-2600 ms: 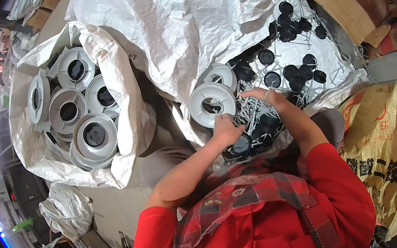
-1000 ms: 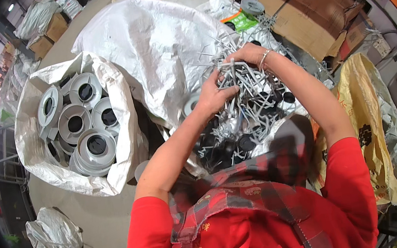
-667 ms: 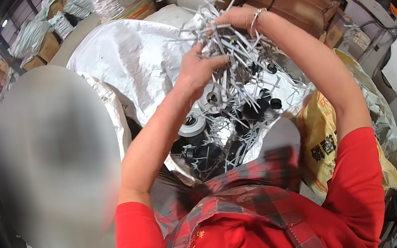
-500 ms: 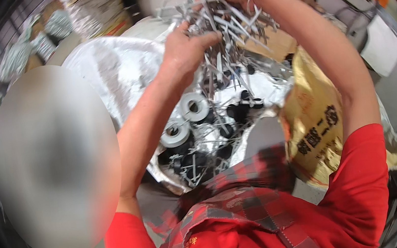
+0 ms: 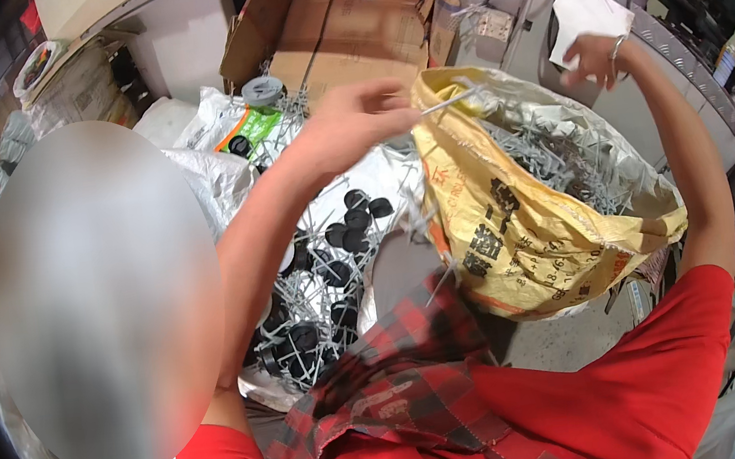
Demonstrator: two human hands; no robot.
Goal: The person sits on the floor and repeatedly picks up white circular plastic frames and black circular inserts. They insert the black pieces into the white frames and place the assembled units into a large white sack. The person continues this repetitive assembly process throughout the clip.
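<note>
My left hand (image 5: 353, 123) is raised over the rim of a yellow woven sack (image 5: 516, 243) and pinches a thin grey plastic rod (image 5: 454, 100). The sack is filled with a tangle of grey rod pieces (image 5: 565, 159). My right hand (image 5: 592, 57), with a bracelet at the wrist, hovers above the sack's far edge, fingers loosely apart and nothing visible in them. Below my left forearm lies an open white sack (image 5: 224, 178) holding round black caps (image 5: 353, 222) mixed with grey rod frames (image 5: 307, 301).
Cardboard boxes (image 5: 342, 21) stand at the back, with a grey tape roll (image 5: 263, 89) and a green packet (image 5: 250, 129) in front of them. A white sheet (image 5: 584, 8) and cables hang at the back right. A blurred oval covers the left side.
Both hands lifted a bundle of grey rod pieces out of the white sack and swung right; the bundle now lies in the yellow sack, with one rod left in my left hand.
</note>
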